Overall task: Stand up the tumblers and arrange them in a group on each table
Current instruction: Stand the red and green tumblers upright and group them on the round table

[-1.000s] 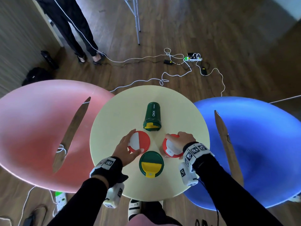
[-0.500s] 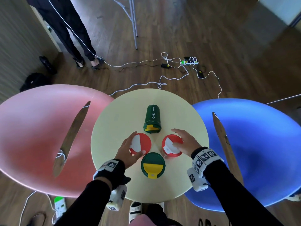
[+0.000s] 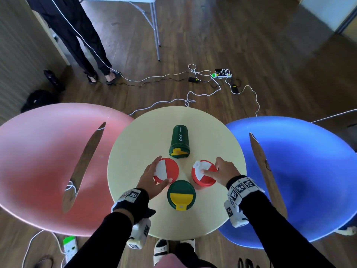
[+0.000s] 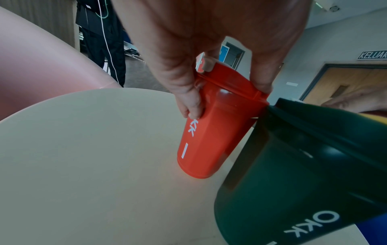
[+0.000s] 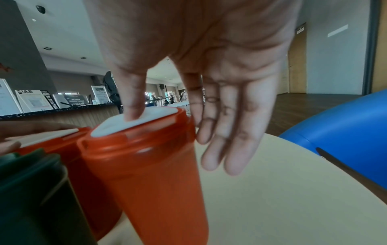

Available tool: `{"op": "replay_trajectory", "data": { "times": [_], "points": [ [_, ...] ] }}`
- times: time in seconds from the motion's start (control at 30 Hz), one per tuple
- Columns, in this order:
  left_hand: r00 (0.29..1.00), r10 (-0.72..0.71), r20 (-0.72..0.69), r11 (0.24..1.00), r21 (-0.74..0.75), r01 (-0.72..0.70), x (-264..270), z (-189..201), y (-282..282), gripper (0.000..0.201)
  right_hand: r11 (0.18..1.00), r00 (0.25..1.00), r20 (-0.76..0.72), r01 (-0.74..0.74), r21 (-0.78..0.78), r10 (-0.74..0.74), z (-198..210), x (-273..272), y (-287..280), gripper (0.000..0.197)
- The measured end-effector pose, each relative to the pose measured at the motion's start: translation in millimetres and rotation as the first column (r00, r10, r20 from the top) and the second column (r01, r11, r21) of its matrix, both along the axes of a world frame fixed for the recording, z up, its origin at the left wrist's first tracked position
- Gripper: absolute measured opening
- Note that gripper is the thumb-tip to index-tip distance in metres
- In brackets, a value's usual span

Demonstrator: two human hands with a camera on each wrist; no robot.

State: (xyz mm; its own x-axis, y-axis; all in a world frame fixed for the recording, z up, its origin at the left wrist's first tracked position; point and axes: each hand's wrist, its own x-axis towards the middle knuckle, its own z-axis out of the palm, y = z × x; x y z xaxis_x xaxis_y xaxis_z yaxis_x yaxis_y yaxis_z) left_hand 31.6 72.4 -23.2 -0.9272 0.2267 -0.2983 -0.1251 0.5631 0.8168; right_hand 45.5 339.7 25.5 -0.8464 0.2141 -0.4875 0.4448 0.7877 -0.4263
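Note:
On the round cream table (image 3: 135, 151) stand three tumblers close together, and a fourth lies down. My left hand (image 3: 162, 171) (image 4: 227, 99) grips the rim of the left red tumbler (image 3: 171, 169) (image 4: 209, 140), thumb on one side and fingers on the other. My right hand (image 3: 210, 167) (image 5: 171, 132) is beside the right red tumbler (image 3: 202, 180) (image 5: 150, 174), thumb resting on its white lid and fingers straight along its side. An upright green tumbler (image 3: 181, 190) (image 4: 293, 165) with a yellow lid flap stands nearest me, touching the left red one. The second green tumbler (image 3: 179, 140) lies on its side just beyond.
A pink round surface (image 3: 38, 161) adjoins the cream table on the left and a blue one (image 3: 299, 171) on the right. White cables and a power strip (image 3: 222, 75) lie on the wooden floor beyond. A person (image 3: 77, 35) stands at the far left near a folding table's leg (image 3: 154, 31).
My right hand has loosened from its grip on the right red tumbler's top; now only the thumb rests on the lid. The left hand keeps hold of the left red tumbler.

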Motion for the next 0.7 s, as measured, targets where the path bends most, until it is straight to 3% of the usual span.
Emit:
{"op": "replay_trajectory", "data": {
  "times": [0.1, 0.17, 0.27, 0.47, 0.6, 0.7],
  "points": [
    [1.000, 0.001, -0.003, 1.000, -0.006, -0.001, 0, 2, 0, 0.096, 0.998, 0.996, -0.081, -0.051, -0.037, 0.048, -3, 3, -1, 0.049],
    [1.000, 0.002, -0.010, 1.000, -0.010, -0.003, 1, 2, 1, 0.094, 0.972, 0.975, -0.159, -0.177, -0.156, 0.152, -1, 5, 0, 0.059],
    [1.000, -0.003, -0.003, 1.000, -0.014, 0.003, 0, 2, 1, 0.093, 0.942, 0.949, -0.196, -0.282, -0.184, 0.246, -3, 7, 1, 0.061],
    [1.000, -0.007, 0.010, 1.000, -0.014, 0.007, 0, 4, 1, 0.100, 0.994, 0.986, -0.156, -0.076, -0.072, 0.064, -3, 8, -2, 0.043],
    [1.000, -0.006, 0.014, 1.000, -0.008, 0.006, 0, 4, 0, 0.100, 1.000, 0.998, -0.059, -0.005, -0.002, 0.005, -5, 11, -4, 0.053],
    [1.000, -0.007, 0.023, 1.000, -0.004, 0.007, 0, 5, 0, 0.100, 0.995, 0.993, -0.118, -0.013, -0.103, 0.001, -6, 14, -5, 0.072]
  ]
}}
